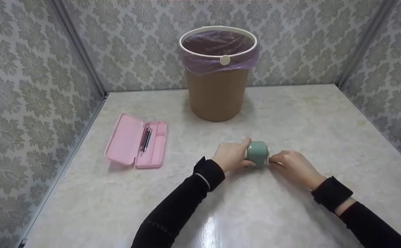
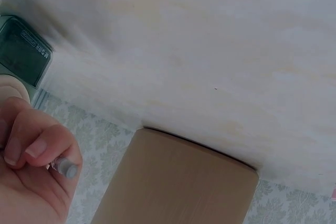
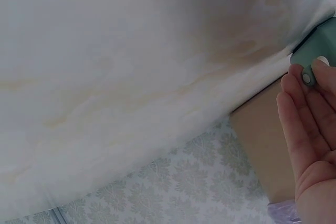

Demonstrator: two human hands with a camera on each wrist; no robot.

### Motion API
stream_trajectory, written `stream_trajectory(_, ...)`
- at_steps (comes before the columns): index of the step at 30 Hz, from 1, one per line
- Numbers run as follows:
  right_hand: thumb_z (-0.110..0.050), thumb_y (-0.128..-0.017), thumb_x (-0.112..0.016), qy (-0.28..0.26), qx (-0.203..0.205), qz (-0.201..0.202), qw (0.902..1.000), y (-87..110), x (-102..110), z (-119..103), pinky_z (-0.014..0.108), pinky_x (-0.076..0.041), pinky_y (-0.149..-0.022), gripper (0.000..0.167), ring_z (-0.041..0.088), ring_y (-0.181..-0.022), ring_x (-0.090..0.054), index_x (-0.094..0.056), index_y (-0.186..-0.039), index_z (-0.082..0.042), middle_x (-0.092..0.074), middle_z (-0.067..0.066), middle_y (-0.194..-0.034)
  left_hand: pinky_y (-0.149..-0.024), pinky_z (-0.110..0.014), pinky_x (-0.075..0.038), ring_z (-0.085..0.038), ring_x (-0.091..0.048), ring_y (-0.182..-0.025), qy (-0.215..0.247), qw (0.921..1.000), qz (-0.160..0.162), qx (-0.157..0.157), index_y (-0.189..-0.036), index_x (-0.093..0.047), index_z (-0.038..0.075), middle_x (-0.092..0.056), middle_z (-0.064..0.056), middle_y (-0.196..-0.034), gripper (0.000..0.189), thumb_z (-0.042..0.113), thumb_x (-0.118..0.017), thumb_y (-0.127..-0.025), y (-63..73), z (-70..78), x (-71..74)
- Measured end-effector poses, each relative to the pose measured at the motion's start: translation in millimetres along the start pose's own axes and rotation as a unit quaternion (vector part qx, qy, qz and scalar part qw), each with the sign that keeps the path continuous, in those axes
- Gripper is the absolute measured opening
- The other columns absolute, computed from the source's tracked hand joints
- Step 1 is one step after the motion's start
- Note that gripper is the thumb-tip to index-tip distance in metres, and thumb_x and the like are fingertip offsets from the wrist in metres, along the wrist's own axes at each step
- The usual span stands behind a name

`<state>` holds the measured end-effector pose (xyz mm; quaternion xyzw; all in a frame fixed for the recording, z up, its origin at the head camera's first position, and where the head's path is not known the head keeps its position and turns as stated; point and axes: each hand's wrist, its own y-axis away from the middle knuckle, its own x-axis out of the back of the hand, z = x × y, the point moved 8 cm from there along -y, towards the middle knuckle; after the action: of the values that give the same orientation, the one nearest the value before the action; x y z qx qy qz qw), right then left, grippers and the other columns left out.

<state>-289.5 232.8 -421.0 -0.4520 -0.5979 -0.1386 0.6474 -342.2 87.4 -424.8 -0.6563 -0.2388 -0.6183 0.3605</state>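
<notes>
A green crank pencil sharpener (image 1: 257, 152) lies near the middle of the table. My left hand (image 1: 230, 156) grips its left end, thumb above and a finger below. In the left wrist view, the grey end of a pencil (image 2: 66, 168) pokes out from under the curled fingers of that hand, in line with the sharpener; the rest of it is hidden. On the other side, my right hand (image 1: 295, 167) pinches the crank. The right wrist view shows the small green crank knob (image 3: 307, 77) between its thumb and fingers.
A pink pencil case (image 1: 158, 151) lies with its lid up on the left, several pencils (image 1: 146, 139) inside. Behind the hands stands a brown bin (image 1: 217, 93) with a purple liner. Patterned walls (image 1: 135, 44) close in the table's back and sides.
</notes>
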Motion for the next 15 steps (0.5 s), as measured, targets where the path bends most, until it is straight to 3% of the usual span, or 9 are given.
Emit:
stream_trajectory(8,0.000,-0.084,-0.078,-0.015,0.028,0.020,0.9993,4.0,14,-8,0.034,-0.057,-0.066,0.012,0.015,-0.072,-0.070,-0.073,-0.083,-0.010,-0.074,-0.002,-0.075,-0.064,-0.037,-0.058,-0.021,-0.077,-0.077,-0.006,0.9999,0.009,-0.002,-0.137,-0.046,0.018,-0.079,-0.001,-0.090,0.072,0.064,-0.068,-0.087,-1.2,0.6,1.3)
stream_trajectory(15,0.003,-0.081,-0.080,-0.003,0.050,0.045,0.9977,5.4,30,-16,0.035,-0.058,-0.065,0.014,0.018,-0.074,-0.072,-0.077,-0.089,-0.008,-0.077,0.002,-0.079,-0.063,-0.037,-0.058,-0.022,-0.076,-0.076,-0.003,1.0000,0.005,-0.004,-0.138,-0.046,0.018,-0.079,-0.002,-0.088,0.072,0.064,-0.069,-0.087,-1.9,1.4,0.9)
